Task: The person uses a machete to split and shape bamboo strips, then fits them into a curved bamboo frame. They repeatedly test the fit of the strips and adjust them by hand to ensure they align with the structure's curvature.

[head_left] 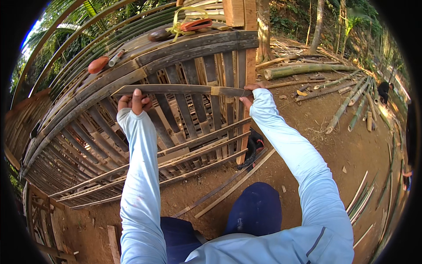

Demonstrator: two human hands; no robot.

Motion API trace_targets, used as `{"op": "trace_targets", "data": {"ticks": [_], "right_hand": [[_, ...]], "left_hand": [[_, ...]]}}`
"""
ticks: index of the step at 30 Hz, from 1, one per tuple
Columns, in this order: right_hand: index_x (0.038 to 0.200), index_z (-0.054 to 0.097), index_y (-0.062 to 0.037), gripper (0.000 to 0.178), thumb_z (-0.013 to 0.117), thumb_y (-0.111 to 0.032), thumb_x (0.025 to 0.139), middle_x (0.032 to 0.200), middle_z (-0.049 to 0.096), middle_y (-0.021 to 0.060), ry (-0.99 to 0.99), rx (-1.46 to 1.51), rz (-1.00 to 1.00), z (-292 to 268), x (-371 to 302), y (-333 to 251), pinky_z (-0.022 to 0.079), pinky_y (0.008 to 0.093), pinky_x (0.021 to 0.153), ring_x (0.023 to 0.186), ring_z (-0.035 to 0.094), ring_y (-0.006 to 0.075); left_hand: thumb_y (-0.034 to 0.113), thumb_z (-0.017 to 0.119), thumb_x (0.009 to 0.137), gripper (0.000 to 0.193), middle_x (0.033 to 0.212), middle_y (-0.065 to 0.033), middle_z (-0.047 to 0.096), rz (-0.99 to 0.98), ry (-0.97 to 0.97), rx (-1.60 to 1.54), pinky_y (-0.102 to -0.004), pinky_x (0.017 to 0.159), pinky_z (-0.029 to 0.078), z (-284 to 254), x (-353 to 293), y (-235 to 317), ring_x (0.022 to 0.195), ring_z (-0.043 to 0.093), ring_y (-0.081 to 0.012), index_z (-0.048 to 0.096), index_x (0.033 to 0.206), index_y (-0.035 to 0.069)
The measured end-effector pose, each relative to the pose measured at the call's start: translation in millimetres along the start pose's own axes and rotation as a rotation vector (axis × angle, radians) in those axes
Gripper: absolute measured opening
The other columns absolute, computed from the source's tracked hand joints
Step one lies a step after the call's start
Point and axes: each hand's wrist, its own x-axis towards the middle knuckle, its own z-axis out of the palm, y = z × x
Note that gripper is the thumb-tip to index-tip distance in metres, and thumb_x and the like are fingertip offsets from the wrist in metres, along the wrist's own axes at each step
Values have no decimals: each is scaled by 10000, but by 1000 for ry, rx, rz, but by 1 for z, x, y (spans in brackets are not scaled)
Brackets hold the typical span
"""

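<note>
Left hand (134, 104) has a dark bamboo strip (182, 89) pinched close to its left end, thumb up on its face, and the right hand (250, 94) is pinching the other end, right by a wooden post (251, 53). From my end of the head feed, the strip sits roughly level across the slats of a big bamboo panel (191, 116), just under its curved top rail (193, 49), though I can't tell if it's actually touching them. It's all outdoors: bare brown dirt (303, 145) underfoot, trees (263, 31) behind, and a messy spread of bamboo poles (312, 70) off to the right, plus a dark-clothed person (385, 91) way out near the edge of my view. Couple of long thin strips (235, 184) lie on the ground below the panel too. Up on top I've got an orange-red rounded thing (97, 65) beside a pale tube (116, 57), then a dark brown handle (159, 35) and a red-orange piece (195, 25) with a yellow strap (177, 25) next to it. Any markings on those are too small for me to read.
</note>
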Motion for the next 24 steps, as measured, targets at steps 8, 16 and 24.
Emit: {"op": "trace_targets", "data": {"ticks": [8,16,24], "right_hand": [[1153,595,-10,499,853,-143,749,1003,636,107,251,122,107,13,-8,15,521,320,767,862,601,192],[1225,562,-18,566,834,-106,736,1075,639,123,301,172,181,23,-16,6,520,333,807,933,631,217],[1277,530,-32,575,783,-35,760,1006,620,103,390,261,163,31,-19,14,525,305,772,894,634,192]], "left_hand": [[260,724,906,286,870,-80,667,-4,20,65,-274,702,536,2,1,-4,720,613,-117,574,981,28],[300,752,881,350,822,-76,616,33,34,115,-264,649,515,-5,9,-10,697,564,-122,540,941,29],[317,721,916,334,873,-51,619,25,34,166,-244,675,513,10,-9,1,751,577,-106,568,1027,41]]}}
